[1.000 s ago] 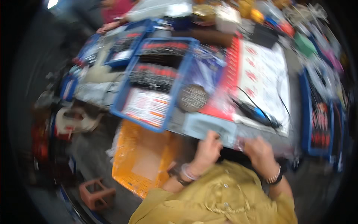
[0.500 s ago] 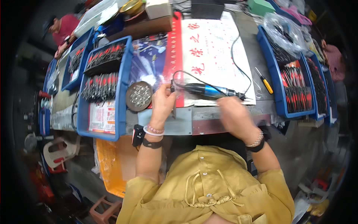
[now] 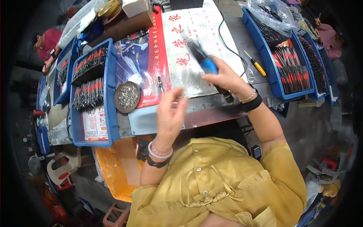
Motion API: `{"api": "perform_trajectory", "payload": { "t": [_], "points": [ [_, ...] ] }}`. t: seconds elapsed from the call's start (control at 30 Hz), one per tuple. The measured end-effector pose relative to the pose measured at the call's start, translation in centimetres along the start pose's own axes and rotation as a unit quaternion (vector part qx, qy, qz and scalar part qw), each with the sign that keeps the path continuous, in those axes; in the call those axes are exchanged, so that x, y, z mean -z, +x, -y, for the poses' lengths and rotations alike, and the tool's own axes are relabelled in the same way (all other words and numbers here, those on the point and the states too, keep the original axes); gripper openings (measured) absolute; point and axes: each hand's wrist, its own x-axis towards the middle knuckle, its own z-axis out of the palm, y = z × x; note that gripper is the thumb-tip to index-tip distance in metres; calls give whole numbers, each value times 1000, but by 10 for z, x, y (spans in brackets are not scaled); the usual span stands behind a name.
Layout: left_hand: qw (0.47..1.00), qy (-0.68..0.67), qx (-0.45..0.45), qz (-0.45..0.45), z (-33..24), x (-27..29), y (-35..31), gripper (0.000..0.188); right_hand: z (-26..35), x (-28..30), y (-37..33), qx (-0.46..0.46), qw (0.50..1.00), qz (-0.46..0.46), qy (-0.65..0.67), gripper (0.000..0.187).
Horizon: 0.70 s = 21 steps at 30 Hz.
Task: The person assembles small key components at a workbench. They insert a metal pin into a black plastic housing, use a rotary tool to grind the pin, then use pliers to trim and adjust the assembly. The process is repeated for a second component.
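Fingers of the right hand (image 3: 227, 77) grasp a blue power screwdriver (image 3: 202, 60); the left hand (image 3: 169, 119) pinches a small metal piece (image 3: 180, 98) just beside it, screw dish (image 3: 127, 97) to its left.

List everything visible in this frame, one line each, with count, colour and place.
powered screwdriver: one, blue and black, in right hand above the bench
round dish of screws: one, brown with silver screws, left of centre
parts trays: several, blue, holding red-and-black parts, both bench sides
hand screwdriver: one, yellow handle, right of the printed sheet
printed sheet: one, white and red, bench centre
plastic chair: one, cream, floor at left
left hand: raised at bench edge, whether it holds anything is unclear
right hand: gripping the powered screwdriver
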Motion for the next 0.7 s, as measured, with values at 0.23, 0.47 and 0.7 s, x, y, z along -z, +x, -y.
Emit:
{"api": "perform_trajectory", "payload": {
  "t": [0.23, 0.47, 0.7],
  "points": [
    [751, -461, 327, 341, -19, -27, -12, 37, 30, -14, -25, -69, 864, 102, 488, 49],
    [730, -514, 332, 304, -17, -20, -28, 42, 29, -35, -26, -116, 797, 124, 579, 38],
    [769, -474, 331, 273, -20, -16, -44, 38, 23, -47, -33, -98, 786, 144, 593, 53]
  ]
}}
